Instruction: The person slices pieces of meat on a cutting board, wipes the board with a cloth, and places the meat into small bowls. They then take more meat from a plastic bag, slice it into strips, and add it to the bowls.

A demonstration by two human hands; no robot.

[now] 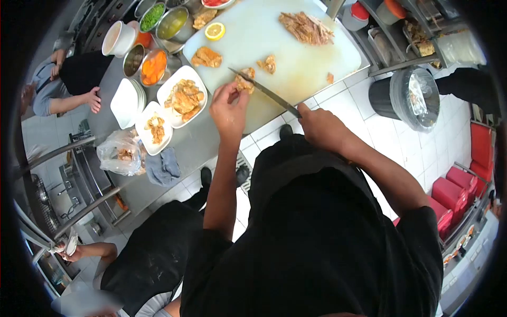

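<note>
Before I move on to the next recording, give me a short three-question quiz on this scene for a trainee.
1. Which hand holds the knife?
2. True or false: the cut lemon lies on the cutting board.
3. What do the fingers of the left hand hold: (a) a cloth, (b) a piece of meat, or (c) a white dish?

Key: 1. The right hand. 2. True. 3. b.

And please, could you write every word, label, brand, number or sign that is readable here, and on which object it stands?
None: no readable text in this view.
Knife, cutting board: no lettering visible.
Red boxes, shelf tubs: too small and blurred to tell if anything is printed.
</note>
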